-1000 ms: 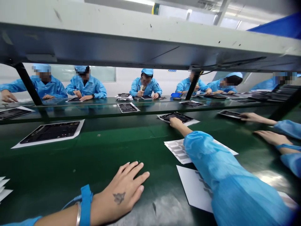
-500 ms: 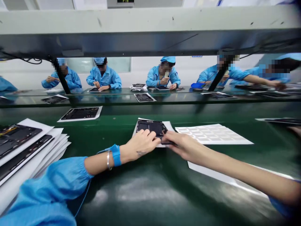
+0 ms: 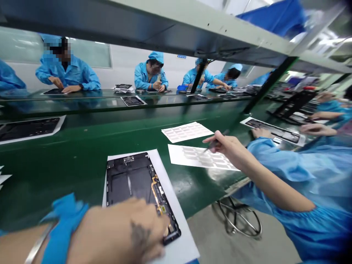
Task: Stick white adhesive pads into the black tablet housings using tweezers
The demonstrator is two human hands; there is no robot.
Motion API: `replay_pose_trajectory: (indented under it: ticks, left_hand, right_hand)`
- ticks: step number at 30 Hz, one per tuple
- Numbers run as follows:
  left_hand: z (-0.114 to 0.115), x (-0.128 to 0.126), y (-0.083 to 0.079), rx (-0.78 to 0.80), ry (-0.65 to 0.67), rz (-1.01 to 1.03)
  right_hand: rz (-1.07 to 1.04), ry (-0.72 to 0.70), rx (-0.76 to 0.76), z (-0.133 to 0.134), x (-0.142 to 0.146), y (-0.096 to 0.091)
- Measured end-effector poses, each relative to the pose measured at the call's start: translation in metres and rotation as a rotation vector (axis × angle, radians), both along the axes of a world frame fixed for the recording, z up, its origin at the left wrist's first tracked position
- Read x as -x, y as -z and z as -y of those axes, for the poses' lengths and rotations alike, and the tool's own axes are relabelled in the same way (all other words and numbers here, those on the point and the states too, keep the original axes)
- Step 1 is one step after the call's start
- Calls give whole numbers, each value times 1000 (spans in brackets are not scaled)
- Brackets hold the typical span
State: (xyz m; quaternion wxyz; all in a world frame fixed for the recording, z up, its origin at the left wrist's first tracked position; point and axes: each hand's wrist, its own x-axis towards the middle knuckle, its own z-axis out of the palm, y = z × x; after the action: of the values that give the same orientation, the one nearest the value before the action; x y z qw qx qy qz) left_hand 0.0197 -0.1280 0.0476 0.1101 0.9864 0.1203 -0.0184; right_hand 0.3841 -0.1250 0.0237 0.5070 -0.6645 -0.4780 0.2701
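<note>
Fingers (image 3: 220,138) of the right hand (image 3: 227,147) pinch a dark tool (image 3: 211,145) above a label sheet (image 3: 189,156), while the left hand (image 3: 118,231), whose grip I cannot tell, lies across the tablet (image 3: 141,176), and careless pressing could slide it on its paper (image 3: 178,249).

A hand could pass over the green bench (image 3: 85,139) between the leftmost panel (image 3: 27,128) and the black device (image 3: 129,179), which the left hand (image 3: 121,231) partly covers. The right hand (image 3: 225,145) obstructs the near label sheet (image 3: 187,156); beyond it a co-worker's sleeve (image 3: 277,156) crowds in. Overhead shelf (image 3: 165,33) and 2 black posts (image 3: 268,88) hamper reaching across.
</note>
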Motion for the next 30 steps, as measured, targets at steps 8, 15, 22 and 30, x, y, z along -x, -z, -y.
replay_pose_trajectory:
  ticks: [8, 15, 22, 30]
  left_hand:
    - [-127, -132, 42, -97, 285, 134]
    - [-138, -146, 81, 101, 257, 103]
    - [-134, -146, 80, 74, 260, 199]
    - [-139, -151, 90, 72, 276, 150]
  right_hand:
    - [-172, -27, 98, -4, -6, 41]
    - [-118, -57, 203, -10, -12, 40]
    - [-88, -109, 336, -17, -12, 29]
    - [-142, -79, 388, -17, -14, 21]
